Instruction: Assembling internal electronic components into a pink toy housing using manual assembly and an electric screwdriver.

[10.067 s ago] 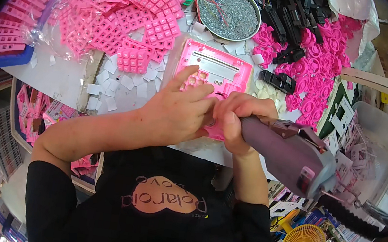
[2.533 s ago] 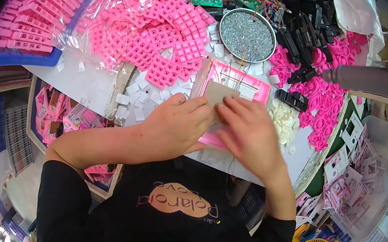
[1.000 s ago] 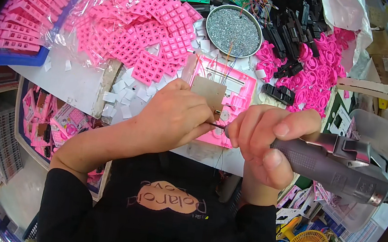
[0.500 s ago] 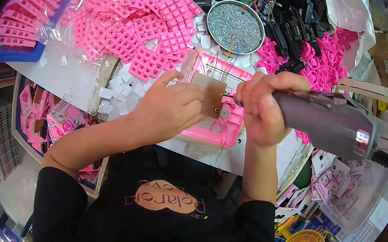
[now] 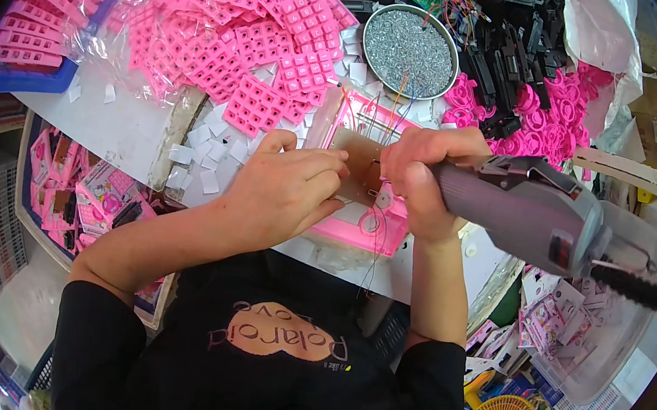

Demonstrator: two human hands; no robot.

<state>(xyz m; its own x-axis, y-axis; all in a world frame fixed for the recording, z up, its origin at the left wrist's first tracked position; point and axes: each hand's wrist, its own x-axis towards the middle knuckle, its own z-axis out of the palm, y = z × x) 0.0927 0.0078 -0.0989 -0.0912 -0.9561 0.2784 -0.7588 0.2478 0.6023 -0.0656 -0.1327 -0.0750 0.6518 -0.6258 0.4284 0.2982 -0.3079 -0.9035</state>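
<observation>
Grey and stout, the powered screwdriver (image 5: 519, 205) sat in the right hand (image 5: 425, 176), fingers wrapped round its front; it looked hard and fairly heavy, best gripped there. Its long axis slanted leftward and away, nose toward the board, tip hidden behind the fingers. Half curled, thumb apart, the left hand (image 5: 293, 192) had fingertips at the brown board (image 5: 362, 168); whether they gripped anything was unclear. Between the hands, that board seemed thin, stiff and fragile, best taken by its edges. Beneath it, the pink casing (image 5: 337, 232) ran lengthwise away from the wearer.

Bright light glints off plastic film (image 5: 150, 16) (outer edges bend).
</observation>
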